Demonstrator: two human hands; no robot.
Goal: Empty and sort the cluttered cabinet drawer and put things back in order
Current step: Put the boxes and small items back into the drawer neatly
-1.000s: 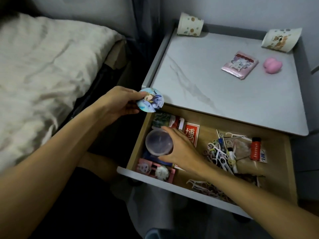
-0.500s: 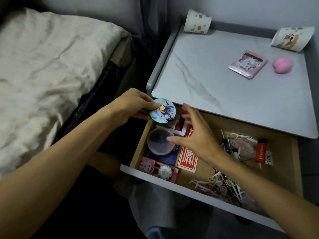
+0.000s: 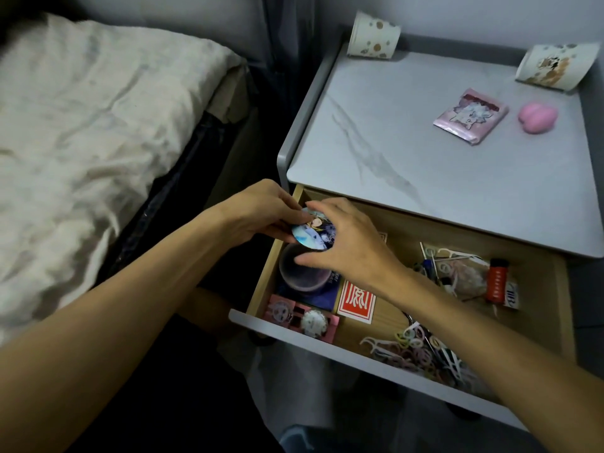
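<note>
The wooden drawer (image 3: 560,289) is pulled open under the grey cabinet top (image 3: 425,165). Over its left back corner my left hand (image 3: 258,214) pinches a round blue picture badge (image 3: 310,235). My right hand (image 3: 346,243) arches over the badge with fingers curled on its edge. Below them a clear round plastic container (image 3: 300,273) sits on a dark blue packet (image 3: 322,295). A red card pack (image 3: 356,302), a pink strip with a small clock face (image 3: 307,317), a red lighter (image 3: 496,279) and loose floss picks (image 3: 421,348) lie in the drawer.
On the cabinet top lie two tipped paper cups (image 3: 372,35) (image 3: 555,65), a pink foil packet (image 3: 470,114) and a pink soft blob (image 3: 537,117). A bed with a pale cover (image 3: 81,142) stands at the left, with a dark gap between it and the cabinet.
My right hand left the clear container and rose to the badge in my left hand, now touching its edge. The left hand brought the badge over the drawer corner.
</note>
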